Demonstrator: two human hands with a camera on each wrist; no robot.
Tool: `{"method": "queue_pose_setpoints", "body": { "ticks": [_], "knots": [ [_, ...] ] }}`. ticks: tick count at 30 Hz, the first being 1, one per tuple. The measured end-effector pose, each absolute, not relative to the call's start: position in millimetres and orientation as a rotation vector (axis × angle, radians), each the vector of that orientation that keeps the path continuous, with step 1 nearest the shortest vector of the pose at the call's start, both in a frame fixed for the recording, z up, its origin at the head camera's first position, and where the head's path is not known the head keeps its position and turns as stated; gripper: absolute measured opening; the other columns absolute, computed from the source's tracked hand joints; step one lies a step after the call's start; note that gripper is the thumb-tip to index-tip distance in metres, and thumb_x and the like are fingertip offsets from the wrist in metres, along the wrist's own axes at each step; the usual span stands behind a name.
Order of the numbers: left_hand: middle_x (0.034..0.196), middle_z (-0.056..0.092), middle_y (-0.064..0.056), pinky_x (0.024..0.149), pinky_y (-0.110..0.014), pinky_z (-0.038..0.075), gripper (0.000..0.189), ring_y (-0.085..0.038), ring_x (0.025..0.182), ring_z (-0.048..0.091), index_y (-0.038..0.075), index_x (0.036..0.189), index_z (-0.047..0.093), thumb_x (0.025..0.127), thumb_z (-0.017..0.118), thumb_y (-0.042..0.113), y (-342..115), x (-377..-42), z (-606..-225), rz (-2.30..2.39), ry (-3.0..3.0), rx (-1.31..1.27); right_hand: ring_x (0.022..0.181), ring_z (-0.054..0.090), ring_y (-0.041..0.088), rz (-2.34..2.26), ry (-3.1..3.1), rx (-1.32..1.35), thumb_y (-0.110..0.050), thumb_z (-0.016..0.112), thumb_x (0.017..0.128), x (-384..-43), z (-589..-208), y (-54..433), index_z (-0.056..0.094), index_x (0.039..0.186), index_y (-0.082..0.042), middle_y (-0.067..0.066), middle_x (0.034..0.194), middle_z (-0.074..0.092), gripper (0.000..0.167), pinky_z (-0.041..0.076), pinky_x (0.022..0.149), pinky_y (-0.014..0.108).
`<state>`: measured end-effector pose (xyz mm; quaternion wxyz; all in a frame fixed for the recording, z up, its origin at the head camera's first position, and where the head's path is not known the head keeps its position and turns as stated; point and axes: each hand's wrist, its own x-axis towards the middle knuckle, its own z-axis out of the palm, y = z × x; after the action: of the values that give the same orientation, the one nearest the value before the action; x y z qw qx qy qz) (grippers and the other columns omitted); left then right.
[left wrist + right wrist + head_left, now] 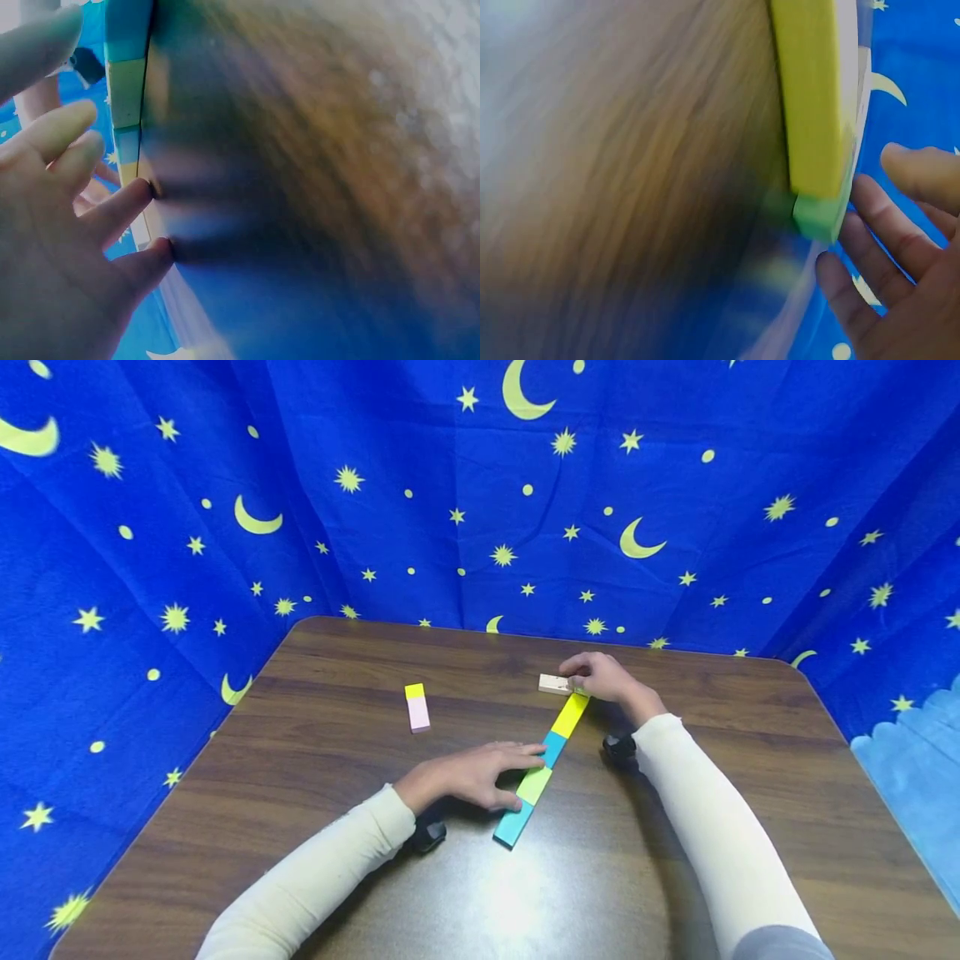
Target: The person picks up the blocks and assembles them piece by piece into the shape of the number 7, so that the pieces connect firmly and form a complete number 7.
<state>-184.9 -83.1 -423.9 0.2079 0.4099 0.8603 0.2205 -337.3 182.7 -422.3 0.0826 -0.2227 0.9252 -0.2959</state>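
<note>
A slanting row of blocks lies on the table: a teal block [513, 827] nearest, then a light green block [534, 786], a blue block [554, 750] and a yellow block [570, 717]. A pale block [552, 684] sits crosswise at the far end. My left hand [476, 774] reaches over the row's left side, fingers extended, thumb by the teal block. At the far end, my right hand [606, 678] is beside the pale block and partly covers it. A green block [819, 219] shows beside its loosely bent fingers in the right wrist view, thumb apart.
A pink block [417, 716] with a small yellow block [414, 691] at its far end lies left of the row. The brown wooden table [315, 718] ends at a blue curtain [450, 527] with moons and stars.
</note>
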Motion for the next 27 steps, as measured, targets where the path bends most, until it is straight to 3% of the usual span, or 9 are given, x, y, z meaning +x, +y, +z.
{"method": "queue_pose_setpoints", "body": {
  "ticks": [13,27],
  "knots": [
    [0.15,0.052,-0.005,0.117,-0.049,0.038,0.054,-0.027,0.141,0.047,0.009,0.144,0.052,0.094,0.067,0.024,-119,-178,-411,0.791,2.735,1.081,0.105,0.065,0.037,-0.81,2.864,-0.794,0.002,0.062,0.091,-309,-411,218,0.066,0.121,0.002,0.022,0.112,0.065,0.03,0.055,0.093,0.052],
    [0.15,0.052,-0.008,0.114,-0.051,0.041,0.053,-0.03,0.139,0.048,0.008,0.142,0.053,0.093,0.067,0.023,-146,-173,-414,0.75,2.775,1.005,0.09,0.06,0.028,-0.609,2.913,-0.961,-0.003,0.067,0.089,-304,-409,205,0.07,0.117,0.0,0.017,0.103,0.064,0.028,0.052,0.079,0.043]
  ]
}}
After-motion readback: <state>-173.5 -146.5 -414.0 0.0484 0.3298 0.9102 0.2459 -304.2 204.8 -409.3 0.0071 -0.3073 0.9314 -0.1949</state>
